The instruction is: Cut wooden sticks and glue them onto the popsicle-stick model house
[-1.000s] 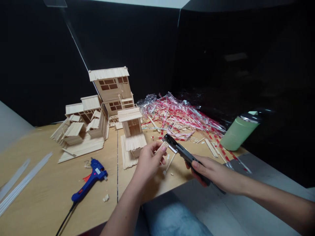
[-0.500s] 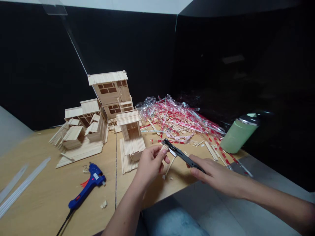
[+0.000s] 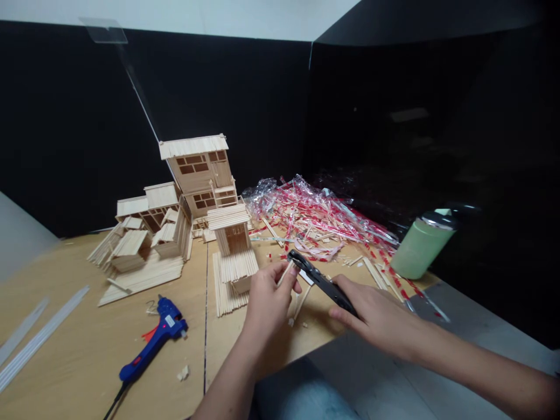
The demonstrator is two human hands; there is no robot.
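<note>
Black pliers (image 3: 324, 284), one pair, from the head view: handles in the right hand (image 3: 376, 315), whose fingers are clamped around them; whether they are fully squeezed cannot be told. Pliers' head just beside the left fingertips, above the table (image 3: 74, 367).

Left hand (image 3: 268, 298), one: thumb and fingers pinched together on thin wooden sticks (image 3: 285, 273), number hidden by the grip, held near the pliers' head.

Wooden models, three groups on the table: one small house (image 3: 233, 238), just beyond the left hand; one two-storey house (image 3: 196, 181), behind it; one low yard (image 3: 140, 259) with several roofs, at the left.

Glue gun (image 3: 153, 341), one, blue, lying on its side, one cord. Clear strips (image 3: 44, 338), two lots, far left. Wrapper pile (image 3: 306, 210), one, red and clear, mixed with uncounted sticks. Bottle (image 3: 422, 248), one, green, dark-topped, near the table's right edge.
</note>
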